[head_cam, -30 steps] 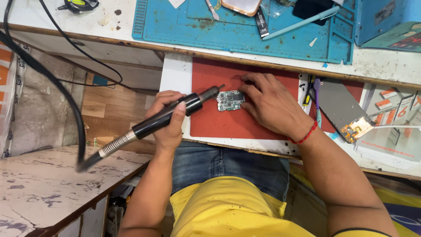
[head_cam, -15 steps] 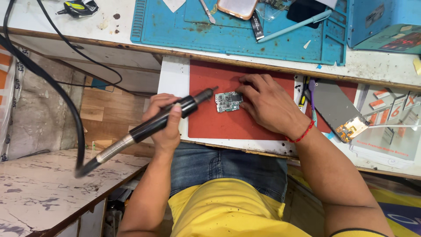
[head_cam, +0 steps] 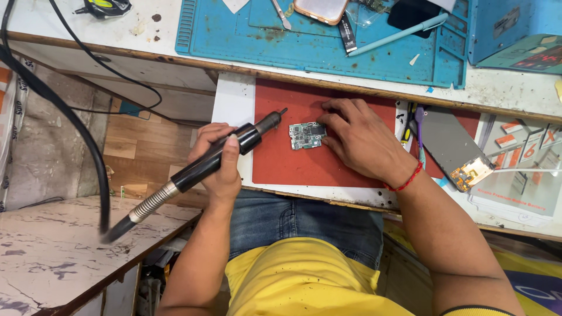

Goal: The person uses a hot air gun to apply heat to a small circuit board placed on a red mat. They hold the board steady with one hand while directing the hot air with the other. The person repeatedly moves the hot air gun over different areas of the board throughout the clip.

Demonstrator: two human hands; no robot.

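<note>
From the head view, your left hand (head_cam: 218,161) has its grip wrapped around the black hot-air wand (head_cam: 219,157), nozzle just beside the small circuit board (head_cam: 307,136) on the red mat (head_cam: 293,167); your right hand (head_cam: 360,139) presses fingertips on the board, holding nothing

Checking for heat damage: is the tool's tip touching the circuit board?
No, the tool's tip sits apart from the circuit board, over the red mat.
</note>
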